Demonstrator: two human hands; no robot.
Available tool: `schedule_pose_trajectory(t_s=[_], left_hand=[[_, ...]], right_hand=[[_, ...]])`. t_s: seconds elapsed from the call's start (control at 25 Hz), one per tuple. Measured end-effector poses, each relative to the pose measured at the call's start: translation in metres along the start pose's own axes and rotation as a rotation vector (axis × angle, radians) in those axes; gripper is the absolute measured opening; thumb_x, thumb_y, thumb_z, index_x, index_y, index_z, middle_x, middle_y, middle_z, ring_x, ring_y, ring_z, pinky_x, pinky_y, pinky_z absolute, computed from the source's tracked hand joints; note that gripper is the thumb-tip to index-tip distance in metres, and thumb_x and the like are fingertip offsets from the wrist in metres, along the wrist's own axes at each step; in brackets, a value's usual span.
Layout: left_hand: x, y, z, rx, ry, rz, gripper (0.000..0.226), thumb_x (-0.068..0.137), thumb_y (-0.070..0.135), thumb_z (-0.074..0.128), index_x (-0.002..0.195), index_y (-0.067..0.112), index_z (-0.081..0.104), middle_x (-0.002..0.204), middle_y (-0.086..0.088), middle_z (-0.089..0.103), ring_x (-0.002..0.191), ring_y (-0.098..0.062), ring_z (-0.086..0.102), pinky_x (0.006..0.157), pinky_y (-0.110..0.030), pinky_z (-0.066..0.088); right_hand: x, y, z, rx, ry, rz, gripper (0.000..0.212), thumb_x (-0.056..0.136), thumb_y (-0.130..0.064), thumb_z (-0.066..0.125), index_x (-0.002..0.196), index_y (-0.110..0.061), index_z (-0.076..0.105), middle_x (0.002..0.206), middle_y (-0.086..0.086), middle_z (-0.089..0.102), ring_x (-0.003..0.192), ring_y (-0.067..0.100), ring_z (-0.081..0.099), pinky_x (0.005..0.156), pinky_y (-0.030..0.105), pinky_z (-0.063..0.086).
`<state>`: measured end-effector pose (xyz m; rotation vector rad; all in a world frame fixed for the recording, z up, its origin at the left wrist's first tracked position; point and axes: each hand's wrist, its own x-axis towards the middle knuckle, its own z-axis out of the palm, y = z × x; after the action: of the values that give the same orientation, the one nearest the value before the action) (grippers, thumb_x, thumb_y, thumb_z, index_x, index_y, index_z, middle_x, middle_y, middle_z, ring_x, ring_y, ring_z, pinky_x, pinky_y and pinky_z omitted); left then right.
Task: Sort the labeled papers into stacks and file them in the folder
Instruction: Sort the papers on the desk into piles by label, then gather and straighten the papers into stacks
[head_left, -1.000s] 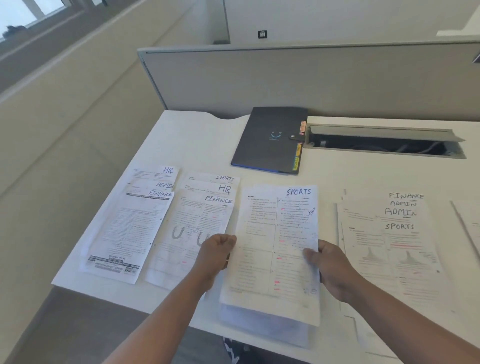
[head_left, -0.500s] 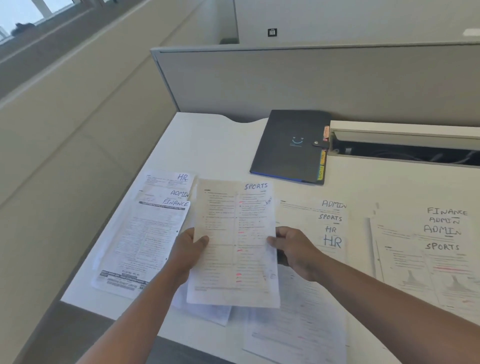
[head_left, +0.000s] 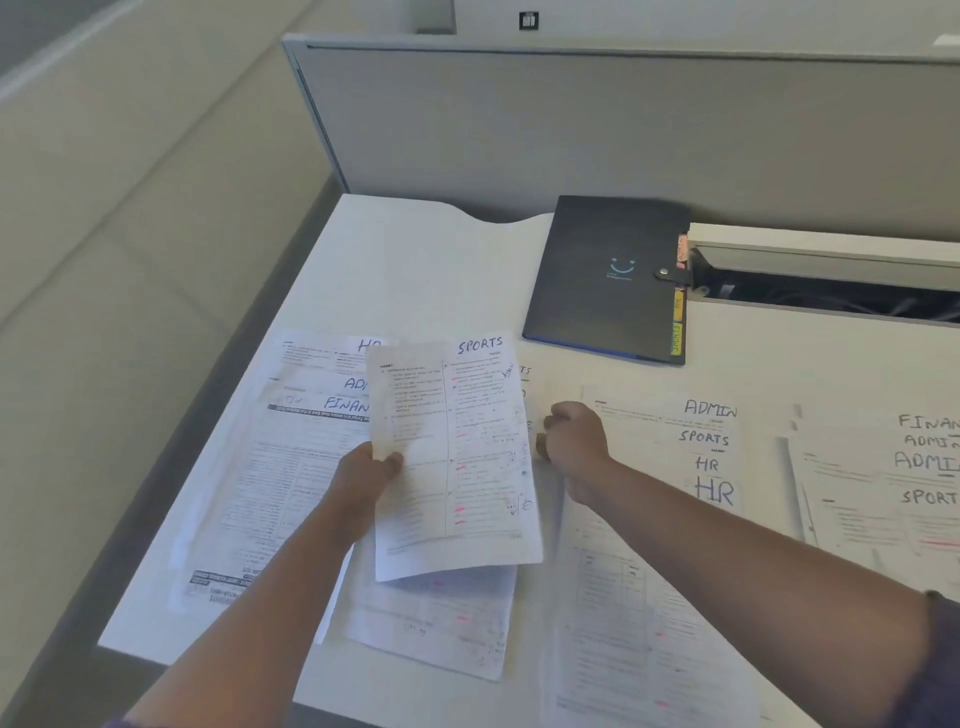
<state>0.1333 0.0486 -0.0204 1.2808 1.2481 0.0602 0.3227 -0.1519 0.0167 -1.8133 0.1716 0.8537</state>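
My left hand (head_left: 363, 475) pinched the SPORTS sheet (head_left: 452, 457), long axis away from me; right hand (head_left: 574, 439) curled, empty, just beside its right edge.

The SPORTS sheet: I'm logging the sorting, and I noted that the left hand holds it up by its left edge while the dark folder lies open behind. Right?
Not quite: the head view shows the dark folder closed, its snap strap fastened. The left hand does hold the SPORTS sheet by its left edge.

I count four fanned piles of labeled papers on my desk (head_left: 415, 249): one far left (head_left: 291, 467), one beneath the sheet I hold (head_left: 441, 618), one topped ADMIN (head_left: 675, 467), one far right (head_left: 883, 493). One loose SPORTS sheet (head_left: 457, 457). One black folder (head_left: 597, 270). Two hands, my left (head_left: 363, 473) and right (head_left: 574, 436).
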Motion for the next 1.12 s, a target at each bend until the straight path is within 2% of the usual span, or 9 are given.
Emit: schedule_pose_trajectory(t_s=[0.12, 0.32, 0.4, 0.52, 0.64, 0.72, 0.84, 0.96, 1.12], left_hand=[[0.005, -0.003, 0.0, 0.009, -0.018, 0.002, 0.024, 0.103, 0.011, 0.063, 0.127, 0.009, 0.067, 0.119, -0.01, 0.076, 0.112, -0.038, 0.07, 0.103, -0.06, 0.053], [0.005, -0.005, 0.0, 0.023, -0.029, 0.02, 0.023, 0.104, 0.012, 0.062, 0.126, 0.008, 0.067, 0.119, -0.009, 0.076, 0.113, -0.036, 0.07, 0.103, -0.059, 0.054], [0.005, -0.005, 0.0, 0.023, -0.03, 0.012, 0.021, 0.104, 0.013, 0.062, 0.125, 0.009, 0.067, 0.118, -0.009, 0.076, 0.112, -0.036, 0.07, 0.102, -0.059, 0.054], [0.003, -0.004, 0.001, 0.026, -0.041, 0.013, 0.02, 0.105, 0.014, 0.061, 0.123, 0.011, 0.068, 0.116, -0.009, 0.077, 0.11, -0.037, 0.071, 0.1, -0.06, 0.055], [0.001, -0.004, 0.0, 0.008, -0.053, 0.004, 0.017, 0.105, 0.013, 0.061, 0.119, 0.013, 0.07, 0.113, -0.009, 0.079, 0.107, -0.037, 0.073, 0.097, -0.061, 0.057], [0.001, -0.002, -0.002, -0.01, -0.068, -0.012, 0.015, 0.104, 0.012, 0.062, 0.116, 0.014, 0.071, 0.109, -0.009, 0.08, 0.104, -0.037, 0.075, 0.095, -0.061, 0.058], [0.003, 0.002, -0.008, -0.046, -0.101, -0.025, 0.015, 0.104, 0.01, 0.062, 0.115, 0.012, 0.072, 0.106, -0.009, 0.081, 0.101, -0.038, 0.076, 0.092, -0.061, 0.06], [0.0, 0.003, -0.013, -0.069, -0.117, -0.036, 0.015, 0.104, 0.009, 0.062, 0.115, 0.01, 0.072, 0.105, -0.01, 0.081, 0.097, -0.036, 0.078, 0.088, -0.059, 0.062], [-0.006, 0.006, -0.014, -0.073, -0.121, -0.022, 0.015, 0.103, 0.009, 0.063, 0.115, 0.01, 0.072, 0.104, -0.011, 0.081, 0.099, -0.039, 0.077, 0.09, -0.061, 0.06]], right_hand=[[0.003, 0.001, -0.001, 0.049, -0.066, 0.048, 0.013, 0.102, -0.006, 0.054, 0.098, -0.013, 0.064, 0.085, 0.01, 0.07, 0.064, 0.02, 0.061, 0.059, 0.03, 0.051], [0.004, 0.008, 0.005, -0.017, -0.157, 0.04, 0.036, 0.1, -0.036, 0.067, 0.1, 0.0, 0.072, 0.093, 0.012, 0.078, 0.081, 0.021, 0.061, 0.076, 0.034, 0.046], [0.004, 0.008, 0.007, -0.026, -0.151, 0.036, 0.033, 0.099, -0.033, 0.069, 0.1, 0.0, 0.072, 0.096, 0.015, 0.079, 0.081, 0.022, 0.063, 0.077, 0.036, 0.049], [0.004, 0.007, 0.004, -0.112, -0.167, 0.052, 0.011, 0.096, -0.014, 0.07, 0.095, -0.004, 0.074, 0.09, 0.008, 0.081, 0.08, 0.023, 0.07, 0.081, 0.037, 0.058], [0.0, 0.007, 0.006, -0.151, -0.126, 0.053, 0.007, 0.092, -0.009, 0.072, 0.085, -0.008, 0.074, 0.083, 0.005, 0.08, 0.071, 0.018, 0.07, 0.062, 0.026, 0.057], [-0.004, 0.007, 0.007, -0.151, -0.078, 0.005, 0.011, 0.091, -0.012, 0.074, 0.086, -0.003, 0.073, 0.08, 0.008, 0.079, 0.068, 0.02, 0.067, 0.058, 0.026, 0.055], [-0.006, 0.005, 0.006, -0.164, -0.032, -0.101, 0.025, 0.095, -0.014, 0.066, 0.08, 0.004, 0.059, 0.075, 0.019, 0.07, 0.065, 0.024, 0.054, 0.061, 0.042, 0.051], [-0.011, -0.004, -0.001, -0.202, -0.015, -0.178, 0.039, 0.097, -0.016, 0.063, 0.068, -0.015, 0.038, 0.065, 0.005, 0.046, 0.062, 0.021, 0.037, 0.059, 0.037, 0.036], [-0.023, -0.014, -0.018, -0.344, 0.091, -0.358, 0.042, 0.097, -0.018, 0.06, 0.069, -0.02, 0.028, 0.062, -0.006, 0.032, 0.056, 0.014, 0.023, 0.049, 0.027, 0.021]])
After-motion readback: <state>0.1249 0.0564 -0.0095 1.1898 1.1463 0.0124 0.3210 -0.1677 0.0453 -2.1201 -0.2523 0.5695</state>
